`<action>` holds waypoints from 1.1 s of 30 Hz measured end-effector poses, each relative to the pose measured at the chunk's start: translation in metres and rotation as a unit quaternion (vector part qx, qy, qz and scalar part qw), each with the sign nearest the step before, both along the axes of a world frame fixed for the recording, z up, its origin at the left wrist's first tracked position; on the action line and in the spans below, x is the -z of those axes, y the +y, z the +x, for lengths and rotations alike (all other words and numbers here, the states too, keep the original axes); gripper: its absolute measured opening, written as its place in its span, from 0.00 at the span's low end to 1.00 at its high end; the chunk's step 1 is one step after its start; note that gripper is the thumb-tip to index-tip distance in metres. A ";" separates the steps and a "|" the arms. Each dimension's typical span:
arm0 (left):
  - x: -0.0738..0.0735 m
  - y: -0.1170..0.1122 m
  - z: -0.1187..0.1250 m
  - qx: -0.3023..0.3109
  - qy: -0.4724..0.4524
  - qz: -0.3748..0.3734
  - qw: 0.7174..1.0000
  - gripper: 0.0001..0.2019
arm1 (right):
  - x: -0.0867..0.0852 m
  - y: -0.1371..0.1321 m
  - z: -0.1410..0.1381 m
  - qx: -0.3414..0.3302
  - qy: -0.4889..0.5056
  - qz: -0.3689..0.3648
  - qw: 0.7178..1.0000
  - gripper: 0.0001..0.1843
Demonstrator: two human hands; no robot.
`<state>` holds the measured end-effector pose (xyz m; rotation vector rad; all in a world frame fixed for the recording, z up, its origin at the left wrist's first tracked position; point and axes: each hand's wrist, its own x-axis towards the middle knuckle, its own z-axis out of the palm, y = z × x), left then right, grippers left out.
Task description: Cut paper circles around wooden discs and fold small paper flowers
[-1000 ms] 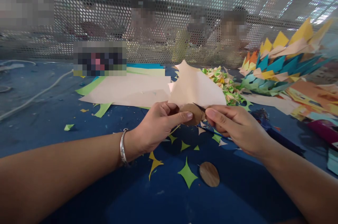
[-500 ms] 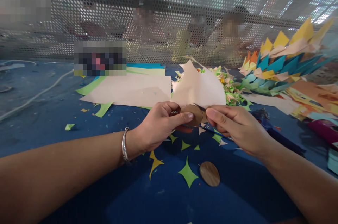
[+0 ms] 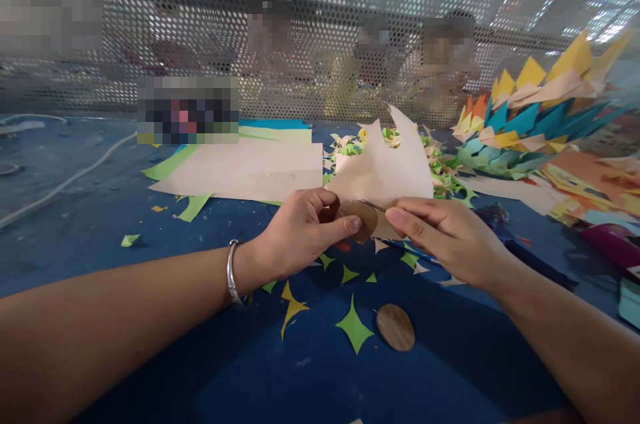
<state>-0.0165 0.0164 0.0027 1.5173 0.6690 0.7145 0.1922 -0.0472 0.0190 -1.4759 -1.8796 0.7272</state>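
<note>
My left hand (image 3: 313,231) is closed, its thumb pressing a brown oval template (image 3: 365,219) against a cream sheet of paper (image 3: 385,171). The sheet stands tilted up, with curved cutouts and points along its top edge. My right hand (image 3: 440,234) pinches a thin dark pointed blade (image 3: 373,205), which lies along the template's upper edge. The blade's handle is hidden in the fingers. Below the hands, a second brown oval (image 3: 395,327) lies on the blue table (image 3: 310,384) beside a green paper scrap (image 3: 355,325) and a yellow scrap (image 3: 293,309).
Stacked paper sheets (image 3: 250,167) lie at the middle left, near a white cable (image 3: 75,177). Cut scraps (image 3: 447,181) pile behind the hands. At right stands a layered, spiky colored paper piece (image 3: 540,111). A perforated metal screen (image 3: 310,64) rises behind, with people beyond it.
The cream sheet has turned in my hands, showing another point and a deep curved notch along its top. My right hand has shifted slightly left, and the blade lies flatter.
</note>
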 end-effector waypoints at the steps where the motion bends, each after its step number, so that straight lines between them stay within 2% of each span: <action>1: 0.000 0.000 0.000 0.000 0.000 0.002 1.000 0.14 | 0.000 0.000 0.000 0.001 -0.005 -0.001 1.000 0.25; 8: 0.002 0.001 -0.001 -0.008 -0.001 0.020 1.000 0.17 | -0.003 -0.001 0.000 -0.014 -0.028 0.028 0.999 0.25; 14: 0.000 -0.001 -0.002 -0.006 0.007 0.005 1.000 0.15 | 0.000 -0.001 0.001 0.000 -0.053 0.052 0.997 0.26; 19: 0.000 -0.002 -0.001 0.025 -0.026 -0.004 0.999 0.14 | 0.001 -0.002 0.004 -0.006 -0.065 0.056 0.996 0.26; 29: 0.002 0.000 -0.003 0.009 -0.010 -0.001 1.000 0.14 | 0.000 -0.001 0.002 -0.010 -0.056 0.065 0.996 0.25; 33: 0.002 -0.001 -0.002 0.023 -0.024 -0.004 0.999 0.13 | -0.001 -0.002 0.001 -0.009 -0.056 0.063 0.996 0.25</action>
